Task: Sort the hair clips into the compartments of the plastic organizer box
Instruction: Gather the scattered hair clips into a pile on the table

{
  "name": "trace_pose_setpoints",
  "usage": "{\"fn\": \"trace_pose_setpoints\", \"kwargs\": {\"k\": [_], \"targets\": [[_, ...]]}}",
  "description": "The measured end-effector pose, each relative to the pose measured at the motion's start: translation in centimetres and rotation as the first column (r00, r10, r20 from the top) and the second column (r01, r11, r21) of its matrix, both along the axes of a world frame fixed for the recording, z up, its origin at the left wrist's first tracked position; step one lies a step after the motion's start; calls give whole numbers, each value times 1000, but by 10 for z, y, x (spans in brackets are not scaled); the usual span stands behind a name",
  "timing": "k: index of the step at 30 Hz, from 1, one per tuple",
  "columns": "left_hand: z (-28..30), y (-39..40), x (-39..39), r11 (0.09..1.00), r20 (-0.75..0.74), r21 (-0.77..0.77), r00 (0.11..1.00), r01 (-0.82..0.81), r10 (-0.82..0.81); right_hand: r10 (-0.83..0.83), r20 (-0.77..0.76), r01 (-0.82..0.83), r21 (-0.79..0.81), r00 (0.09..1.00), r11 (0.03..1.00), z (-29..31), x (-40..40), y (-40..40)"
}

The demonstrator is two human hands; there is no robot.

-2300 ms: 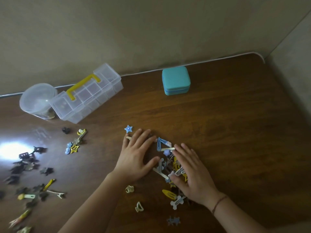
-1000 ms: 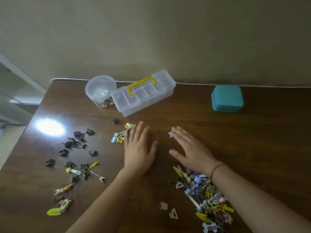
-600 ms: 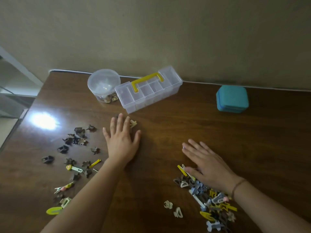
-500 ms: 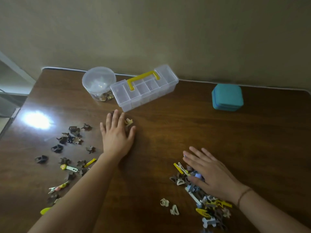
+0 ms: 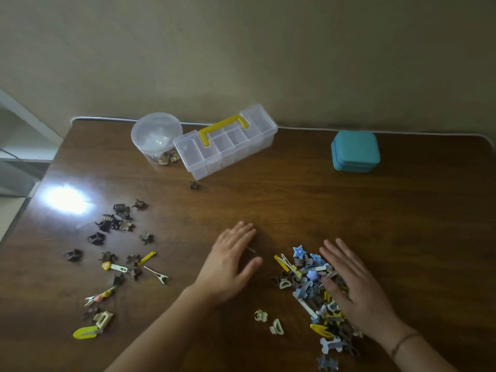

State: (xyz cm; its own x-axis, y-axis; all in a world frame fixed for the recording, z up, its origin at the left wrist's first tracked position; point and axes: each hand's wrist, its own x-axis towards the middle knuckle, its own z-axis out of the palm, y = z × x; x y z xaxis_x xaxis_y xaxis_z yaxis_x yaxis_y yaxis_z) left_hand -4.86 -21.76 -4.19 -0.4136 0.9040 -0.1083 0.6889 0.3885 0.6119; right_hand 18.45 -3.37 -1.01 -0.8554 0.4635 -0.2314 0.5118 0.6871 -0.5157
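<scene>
Both hands lie flat, palms down, on the dark wooden surface. The left hand rests on bare wood near the middle, its fingers straight and close together with the thumb out to the right, holding nothing. The right hand lies on the right side of a mixed pile of hair clips, its fingers straight and spread, pressing on the pile without pinching any clip. A blue star clip sits at the pile's far edge, and two cream claw clips lie just left of its near end. Scattered brown claw clips and a few yellow ones lie well apart at the left. The clear plastic organizer box, lid closed with a yellow handle, stands at the far edge, touching a round clear tub on its left; a teal case sits far right.
</scene>
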Motion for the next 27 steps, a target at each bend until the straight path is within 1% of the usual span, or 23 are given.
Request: {"fn": "trace_pose_setpoints", "kwargs": {"k": [3,6,9,11,12,13,14,15,16,17,18,19,22,25,27], "targets": [[13,0,22,991,122,-4,983,136,-135,3,5,-3,-17,1000,1000,0,3,-4],[19,1,40,973,200,11,953,229,-227,12,17,-12,-31,1000,999,-1,4,-8],[21,2,51,957,232,53,929,285,-290,23,30,-22,-45,999,999,0,3,-10],[22,1,47,960,216,102,936,261,-278,27,37,-25,-54,999,998,1,3,-11],[21,1,40,970,180,136,957,204,-226,27,37,-25,-58,999,998,2,3,-11],[19,0,29,980,128,169,984,104,-127,27,36,-25,-59,999,998,3,4,-11],[15,1,15,979,72,200,997,-41,26,27,35,-25,-57,999,998,3,4,-10],[12,1,-2,951,17,226,977,-212,214,24,33,-22,-55,999,998,3,5,-10],[10,2,-21,896,-34,232,918,-378,396,18,29,-17,-51,999,999,3,6,-9],[10,3,-41,835,-71,203,843,-512,534,12,23,-10,-50,1000,999,3,7,-9],[9,4,-61,788,-91,149,785,-597,612,6,17,-6,-55,1000,998,3,8,-9],[8,6,-79,772,-103,96,765,-629,636,1,10,-1,-69,1000,998,3,8,-9],[5,13,-112,845,-132,24,836,-534,532,4,-1,-4,-65,1000,998,3,10,-11],[5,15,-113,862,-91,25,858,-506,506,6,-7,-6,-35,1000,999,3,10,-14],[2,11,-101,888,-113,52,881,-457,459,2,-10,-2,-43,1000,999,4,7,-16]]}}
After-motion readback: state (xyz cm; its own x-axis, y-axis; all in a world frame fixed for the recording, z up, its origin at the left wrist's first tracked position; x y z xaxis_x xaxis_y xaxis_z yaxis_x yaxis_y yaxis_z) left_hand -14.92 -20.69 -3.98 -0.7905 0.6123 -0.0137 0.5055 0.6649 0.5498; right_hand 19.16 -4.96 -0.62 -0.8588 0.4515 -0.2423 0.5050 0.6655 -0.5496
